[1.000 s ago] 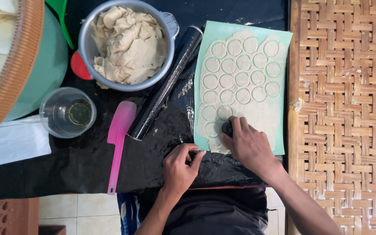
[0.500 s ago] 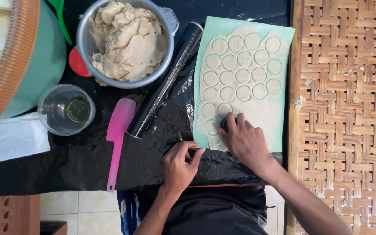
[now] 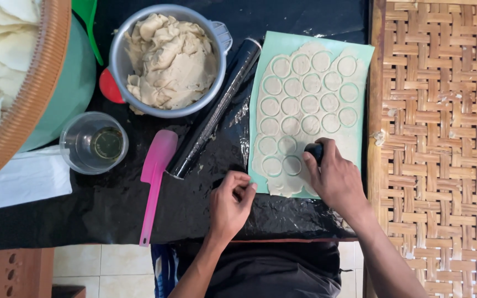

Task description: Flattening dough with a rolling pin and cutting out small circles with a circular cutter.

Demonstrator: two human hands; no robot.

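Observation:
A thin sheet of pale dough [image 3: 305,105], marked with several cut circles, lies on a light green mat [image 3: 364,55]. My right hand [image 3: 335,179] is closed over a small dark round cutter [image 3: 314,150], pressed on the lower right part of the sheet. My left hand [image 3: 230,204] rests on the black plastic sheet [image 3: 106,209] just left of the mat's near corner, fingers curled with nothing visible in them.
A black rolling pin [image 3: 216,107] lies diagonally left of the mat. A pink spatula [image 3: 154,176], a clear cup [image 3: 94,143], a metal bowl of dough scraps [image 3: 167,58] and a woven tray of pale discs [image 3: 6,66] are to the left. A woven bamboo mat [image 3: 443,138] is on the right.
My right hand with the cutter has shifted slightly rightward on the dough sheet. My left hand stays by the mat's near corner.

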